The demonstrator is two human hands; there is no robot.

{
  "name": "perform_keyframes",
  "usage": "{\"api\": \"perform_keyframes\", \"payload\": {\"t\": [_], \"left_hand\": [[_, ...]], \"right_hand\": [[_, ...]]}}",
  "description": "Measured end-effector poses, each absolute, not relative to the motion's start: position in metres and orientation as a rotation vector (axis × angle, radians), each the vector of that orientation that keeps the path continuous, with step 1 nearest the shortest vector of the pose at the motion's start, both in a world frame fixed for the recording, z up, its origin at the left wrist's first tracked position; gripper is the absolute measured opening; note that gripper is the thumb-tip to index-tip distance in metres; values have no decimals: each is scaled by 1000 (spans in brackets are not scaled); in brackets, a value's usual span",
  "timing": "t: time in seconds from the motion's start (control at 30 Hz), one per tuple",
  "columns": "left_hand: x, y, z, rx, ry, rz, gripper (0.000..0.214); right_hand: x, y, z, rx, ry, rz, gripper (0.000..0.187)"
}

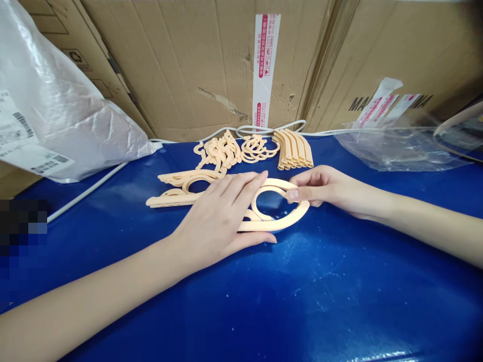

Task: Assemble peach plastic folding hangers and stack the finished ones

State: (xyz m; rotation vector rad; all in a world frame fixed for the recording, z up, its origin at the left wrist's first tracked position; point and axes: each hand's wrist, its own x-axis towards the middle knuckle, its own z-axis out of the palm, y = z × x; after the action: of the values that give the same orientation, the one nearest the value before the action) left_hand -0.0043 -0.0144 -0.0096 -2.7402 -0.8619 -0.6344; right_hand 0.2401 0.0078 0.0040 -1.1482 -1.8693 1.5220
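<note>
A cream plastic folding hanger (277, 224), folded into a long loop with a round opening, lies between my hands just over the blue table. My left hand (222, 216) spans its middle from above, fingers along the far side and thumb along the near side, holding it. The part under that palm is hidden. At the loop's right end, my right hand (317, 188) pinches the hanger between thumb and fingers. Just left of and behind my left hand, more folded cream hanger pieces (173, 201) lie on the table, partly covered by the hand.
Behind the hands sit a pile of cream hook pieces (222, 151), several cream rings (258, 148) and a stack of curved cream arms (293, 149). Cardboard boxes (181, 65) line the back. A white parcel bag (75, 100) leans at left, clear plastic (396, 146) lies at right, and a white cable (90, 190) crosses the table (302, 301).
</note>
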Motion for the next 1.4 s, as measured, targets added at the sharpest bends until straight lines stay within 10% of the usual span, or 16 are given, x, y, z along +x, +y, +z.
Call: {"api": "perform_keyframes", "payload": {"t": [0.4, 0.77, 1.4], "left_hand": [[-6, -15, -2, -2786, -944, -754, 73], [-63, 28, 56, -2750, -1419, -695, 74], [-110, 33, 16, -2857, -1464, -601, 66]], "right_hand": [[239, 7, 4, -1094, -1785, 1421, 58], [240, 3, -7, -837, -2665, 158, 35], [241, 4, -11, -805, -2701, 143, 37]]}}
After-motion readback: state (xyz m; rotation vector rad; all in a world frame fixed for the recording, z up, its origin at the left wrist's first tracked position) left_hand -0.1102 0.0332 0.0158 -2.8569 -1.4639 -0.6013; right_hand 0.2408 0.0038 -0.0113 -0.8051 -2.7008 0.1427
